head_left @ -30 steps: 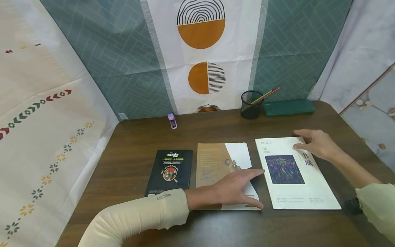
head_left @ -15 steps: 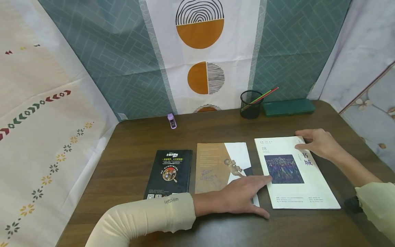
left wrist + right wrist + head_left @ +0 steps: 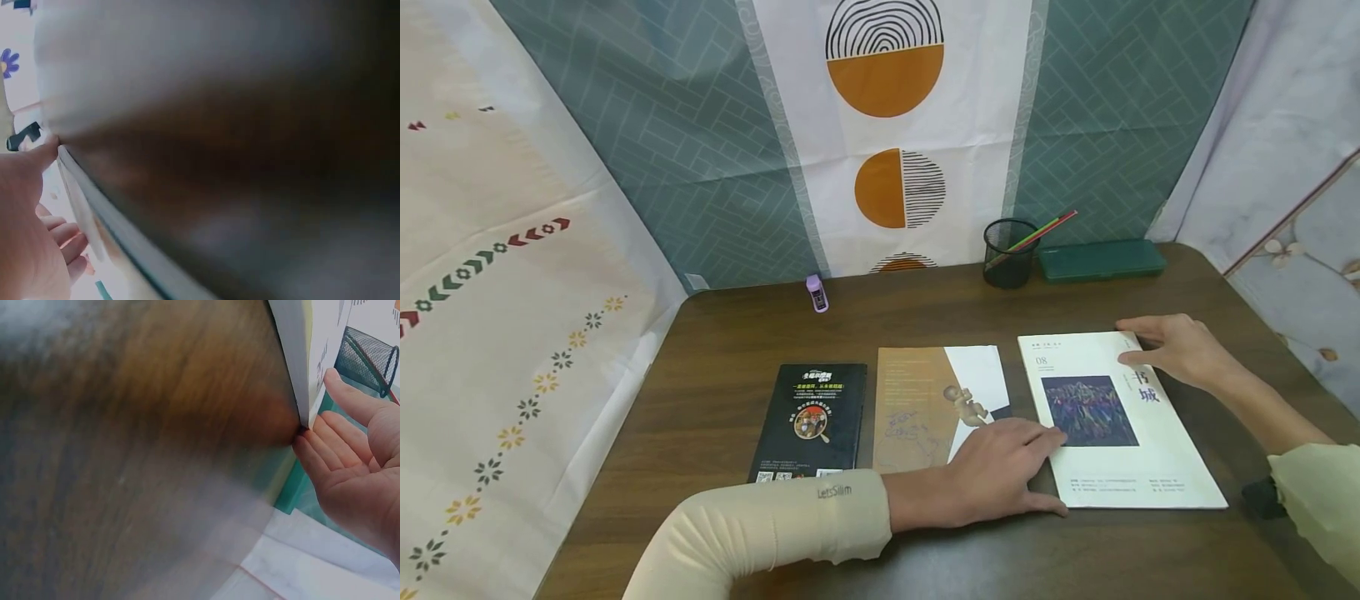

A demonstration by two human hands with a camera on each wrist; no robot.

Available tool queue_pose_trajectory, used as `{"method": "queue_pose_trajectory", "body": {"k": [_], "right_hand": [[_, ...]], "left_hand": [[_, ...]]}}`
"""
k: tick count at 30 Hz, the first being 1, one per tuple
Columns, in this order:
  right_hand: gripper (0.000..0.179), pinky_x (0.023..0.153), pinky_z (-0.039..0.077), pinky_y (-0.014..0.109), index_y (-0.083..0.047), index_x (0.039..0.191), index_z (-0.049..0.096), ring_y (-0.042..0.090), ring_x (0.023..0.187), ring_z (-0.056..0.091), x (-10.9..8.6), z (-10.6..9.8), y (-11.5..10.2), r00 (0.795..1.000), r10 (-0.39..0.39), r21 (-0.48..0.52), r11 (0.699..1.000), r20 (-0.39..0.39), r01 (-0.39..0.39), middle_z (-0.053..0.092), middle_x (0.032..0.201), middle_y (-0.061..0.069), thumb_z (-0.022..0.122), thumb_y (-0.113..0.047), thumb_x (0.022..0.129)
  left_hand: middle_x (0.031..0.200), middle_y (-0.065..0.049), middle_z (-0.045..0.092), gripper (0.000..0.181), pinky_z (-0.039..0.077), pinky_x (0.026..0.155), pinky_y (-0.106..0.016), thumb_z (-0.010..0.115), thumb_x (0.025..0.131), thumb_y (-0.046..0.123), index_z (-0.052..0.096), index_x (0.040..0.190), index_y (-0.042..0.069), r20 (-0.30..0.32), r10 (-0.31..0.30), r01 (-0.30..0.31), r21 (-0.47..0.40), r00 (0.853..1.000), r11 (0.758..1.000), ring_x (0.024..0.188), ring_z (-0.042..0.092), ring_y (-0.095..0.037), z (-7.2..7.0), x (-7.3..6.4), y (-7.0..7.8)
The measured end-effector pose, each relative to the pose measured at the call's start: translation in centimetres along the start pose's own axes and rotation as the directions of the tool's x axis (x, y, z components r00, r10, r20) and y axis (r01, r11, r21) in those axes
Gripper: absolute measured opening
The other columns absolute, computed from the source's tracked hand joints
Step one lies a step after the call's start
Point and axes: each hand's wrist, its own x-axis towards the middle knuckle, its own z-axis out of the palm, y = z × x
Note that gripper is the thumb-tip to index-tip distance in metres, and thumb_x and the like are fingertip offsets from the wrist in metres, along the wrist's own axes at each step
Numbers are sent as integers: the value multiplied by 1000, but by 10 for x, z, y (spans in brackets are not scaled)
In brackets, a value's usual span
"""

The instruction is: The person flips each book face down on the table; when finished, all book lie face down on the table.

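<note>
One white magazine (image 3: 1120,479), flat on surface (image 3: 1000,567); left hand (image 3: 1000,473), shifted rightward since the earlier frame, now touching its left edge; right hand (image 3: 1180,352), nearly unmoved, at upper-right corner; hands both spread.

magazine (image 3: 1112,467) right of booklet (image 3: 917,400) | book (image 3: 812,396) left | pencils (image 3: 1056,225) in cup (image 3: 1009,271) behind

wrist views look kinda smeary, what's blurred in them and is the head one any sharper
Left wrist view: the tabletop is a dark blur, while the left hand is clearer against a washed-out background; right wrist view: smeared wood grain, but the right hand looks fairly crisp; head view: sharper, with the white book's large title characters distinct.
</note>
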Motion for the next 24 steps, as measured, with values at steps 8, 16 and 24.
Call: {"method": "queue_pose_trajectory", "body": {"k": [8,16,24], "right_hand": [[72,102,40,78,12,150,49,64,139,39,-2,-1,3,1000,6,10,1000,3,-6,43,151,41,81,-24,97],[71,102,40,79,11,150,50,64,140,39,-2,-3,7,1000,-14,32,999,9,14,43,152,40,82,-23,97],[70,104,39,79,10,151,50,63,142,37,-2,-5,7,999,-6,49,999,43,4,41,154,39,81,-21,97]], "left_hand": [[134,3,70,74,46,110,-24,63,93,72,68,138,13,-4,144,-140,198,990,970,123,65,-10,-4,6,3],[96,5,69,57,53,86,-24,51,93,58,73,118,12,-18,313,-277,414,950,867,84,67,-8,-5,15,9],[76,7,58,31,49,65,-28,39,100,37,62,88,21,-73,457,-376,462,887,804,67,56,-10,-13,21,5]]}}
